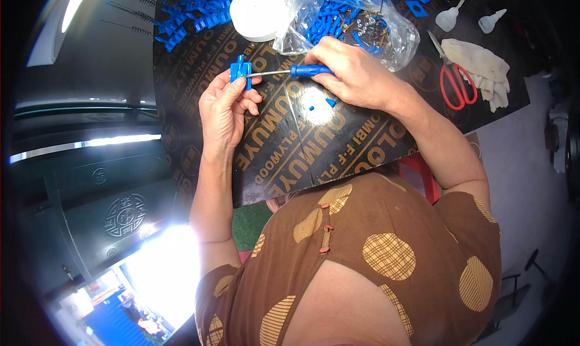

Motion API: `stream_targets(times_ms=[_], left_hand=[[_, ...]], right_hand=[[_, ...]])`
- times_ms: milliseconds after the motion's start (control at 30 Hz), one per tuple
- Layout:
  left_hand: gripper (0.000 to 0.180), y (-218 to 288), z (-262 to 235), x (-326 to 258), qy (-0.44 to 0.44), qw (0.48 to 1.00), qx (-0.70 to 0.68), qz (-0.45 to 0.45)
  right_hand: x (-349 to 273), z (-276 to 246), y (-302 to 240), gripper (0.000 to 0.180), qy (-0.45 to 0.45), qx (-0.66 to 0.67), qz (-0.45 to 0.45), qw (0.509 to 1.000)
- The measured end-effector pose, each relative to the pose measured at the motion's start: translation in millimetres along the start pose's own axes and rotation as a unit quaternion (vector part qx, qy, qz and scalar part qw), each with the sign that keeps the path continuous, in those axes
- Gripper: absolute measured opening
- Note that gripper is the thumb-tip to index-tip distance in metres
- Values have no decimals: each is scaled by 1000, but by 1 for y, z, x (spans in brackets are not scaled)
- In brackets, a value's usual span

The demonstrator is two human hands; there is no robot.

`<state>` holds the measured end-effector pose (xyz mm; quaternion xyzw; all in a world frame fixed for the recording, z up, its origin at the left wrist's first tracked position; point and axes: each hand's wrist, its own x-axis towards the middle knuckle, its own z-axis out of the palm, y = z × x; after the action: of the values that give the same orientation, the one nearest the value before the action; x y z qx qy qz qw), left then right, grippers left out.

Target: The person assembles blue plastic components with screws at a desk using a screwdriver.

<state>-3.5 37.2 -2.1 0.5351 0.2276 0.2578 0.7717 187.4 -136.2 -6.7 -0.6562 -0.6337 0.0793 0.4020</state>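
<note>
Between the thumb and fingers of my left hand point(226, 107) is a small blue plastic part point(240, 71) with a stub on its top. My right hand point(353, 71) grips a screwdriver point(309, 71) by its blue handle. The metal shaft runs leftward, and its tip meets the blue part near my left thumb; the exact contact spot is too small to make out. Below the screwdriver, two tiny blue pieces point(331, 103) lie on the dark printed board point(284, 140).
Behind my right hand lies a clear plastic bag point(402, 41) of small blue pieces and metal bits. A white bottle point(258, 13) stands beside it, near piled blue parts point(211, 16). Red-handled scissors point(456, 86), a white cloth point(480, 68) and two white nozzles point(447, 18) lie at right.
</note>
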Motion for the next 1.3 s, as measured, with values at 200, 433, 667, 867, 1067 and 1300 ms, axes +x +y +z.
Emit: stream_targets(times_ms=[200,433,667,867,1067,1300], left_hand=[[27,0,0,0,2,1000,2,4],[27,0,1,-1,3,1000,8,4],[28,0,2,-1,-4,1000,8,6],[29,1,3,-2,8,1000,13,11],[30,1,2,-3,11,1000,10,13],[27,2,2,-4,24,1000,-14,-7]], right_hand=[[1,2,2,22,9,-15,-8,1000],[1,3,1,27,7,9,-22,1000],[2,1,1,19,6,-11,-21,1000],[2,0,2,17,20,-18,-32,999],[4,-3,-4,17,17,-34,-33,999],[5,-3,-8,15,3,-23,-40,999]])
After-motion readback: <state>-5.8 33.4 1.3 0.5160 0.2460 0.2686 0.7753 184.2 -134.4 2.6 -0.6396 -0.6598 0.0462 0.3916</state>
